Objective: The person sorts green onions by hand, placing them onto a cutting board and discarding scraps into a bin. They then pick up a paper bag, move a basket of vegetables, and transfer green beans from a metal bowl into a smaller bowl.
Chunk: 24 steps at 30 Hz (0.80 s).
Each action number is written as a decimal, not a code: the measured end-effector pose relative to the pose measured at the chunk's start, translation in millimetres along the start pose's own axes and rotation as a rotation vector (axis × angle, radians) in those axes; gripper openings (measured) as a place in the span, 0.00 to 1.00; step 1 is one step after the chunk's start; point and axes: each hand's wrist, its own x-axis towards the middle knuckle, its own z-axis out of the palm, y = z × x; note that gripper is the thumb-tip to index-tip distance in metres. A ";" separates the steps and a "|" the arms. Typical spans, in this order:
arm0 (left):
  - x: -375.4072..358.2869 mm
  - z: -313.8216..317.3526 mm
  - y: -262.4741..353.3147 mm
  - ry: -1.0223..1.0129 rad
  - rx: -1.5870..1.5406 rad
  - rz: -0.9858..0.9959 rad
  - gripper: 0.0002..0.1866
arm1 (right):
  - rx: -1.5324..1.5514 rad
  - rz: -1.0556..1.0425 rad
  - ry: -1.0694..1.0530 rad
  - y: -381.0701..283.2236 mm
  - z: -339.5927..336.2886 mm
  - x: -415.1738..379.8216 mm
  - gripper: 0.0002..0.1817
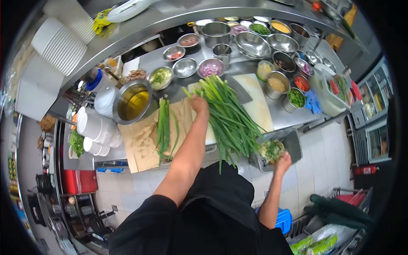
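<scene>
A large bunch of green onions point(231, 114) lies across the white cutting board point(255, 97), its leaves hanging over the counter's front edge. My left hand point(199, 104) is at the bunch's left side, fingers closed near the pale stalk ends; what they grip is too small to make out. Over the grey bin point(293, 144) is my right hand point(284, 160), closed, beside the scraps point(271, 151) in the bin; its contents are not clear. A smaller bunch of green onions point(163, 127) rests on brown paper point(140, 144) to the left.
A steel pot of yellow liquid point(135, 102) and stacked white containers point(91, 125) stand at the left. Behind the board are steel bowls point(185, 68), one with sliced onion point(211, 68). A blue cloth point(313, 102) and a clear tub point(333, 91) are at the right.
</scene>
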 end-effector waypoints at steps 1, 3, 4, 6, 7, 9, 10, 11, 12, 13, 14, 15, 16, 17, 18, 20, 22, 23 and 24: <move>-3.4 -1.1 4.0 -0.082 -0.006 0.018 0.19 | -0.071 0.017 -0.033 29.4 -4.1 15.0 0.21; 2.9 -17.9 34.3 -0.115 0.036 0.051 0.20 | -0.125 0.028 -0.080 54.1 2.9 30.1 0.23; -0.3 -24.8 51.6 -0.171 0.077 0.060 0.21 | -0.279 0.090 -0.150 50.4 0.3 34.3 0.23; -13.7 -35.7 76.7 -0.292 0.156 0.061 0.24 | -0.440 0.142 -0.221 79.2 0.6 47.0 0.26; -19.1 -41.3 79.5 -0.357 0.197 0.057 0.26 | -0.447 0.068 -0.210 122.7 12.8 53.2 0.29; 16.1 -85.8 70.5 -0.329 0.296 0.267 0.21 | -0.494 0.080 -0.294 113.2 13.0 48.7 0.39; 35.9 -109.9 64.1 -0.251 0.477 0.319 0.19 | -0.489 0.074 -0.279 105.8 15.4 41.9 0.37; 52.1 -131.3 58.6 -0.170 0.656 0.367 0.17 | -0.484 0.068 -0.264 100.8 18.3 36.5 0.35; 60.1 -149.5 55.5 -0.040 0.929 0.344 0.15 | -0.486 0.061 -0.269 96.7 22.2 30.7 0.35; 64.5 -163.1 53.6 0.095 1.198 0.313 0.14 | -0.496 0.072 -0.435 91.9 26.8 25.9 0.32; 66.5 -171.7 50.0 0.100 1.195 0.308 0.14 | -0.504 0.083 -0.599 87.5 31.1 20.4 0.30; 66.2 -178.5 46.6 0.101 1.222 0.304 0.13 | -0.513 0.098 -0.761 82.1 33.4 11.8 0.28; 68.1 -182.0 44.3 0.100 1.247 0.300 0.13 | -0.555 -0.061 -0.823 75.0 36.1 -1.5 0.28; 77.6 -184.0 41.3 0.099 1.242 0.296 0.13 | -0.597 -0.222 -0.881 65.3 40.8 -19.0 0.28; 90.5 -187.3 35.4 -0.016 1.197 0.304 0.13 | -0.603 -0.213 -1.112 23.9 36.0 -31.4 0.29; 103.3 -194.6 34.3 -0.118 1.157 0.302 0.14 | -0.644 -0.280 -1.450 -69.6 12.1 -50.6 0.32; 109.3 -194.1 50.9 -0.294 0.826 0.248 0.13 | -0.697 -0.407 -1.664 -109.9 1.4 -63.7 0.33; 105.2 -190.0 68.3 -0.450 0.530 0.003 0.13 | -0.713 -0.430 -1.774 -155.5 -10.9 -69.6 0.32; 93.5 -184.6 93.7 -0.593 0.226 -0.244 0.12 | -0.616 -0.420 -1.869 -183.1 -16.4 -72.3 0.29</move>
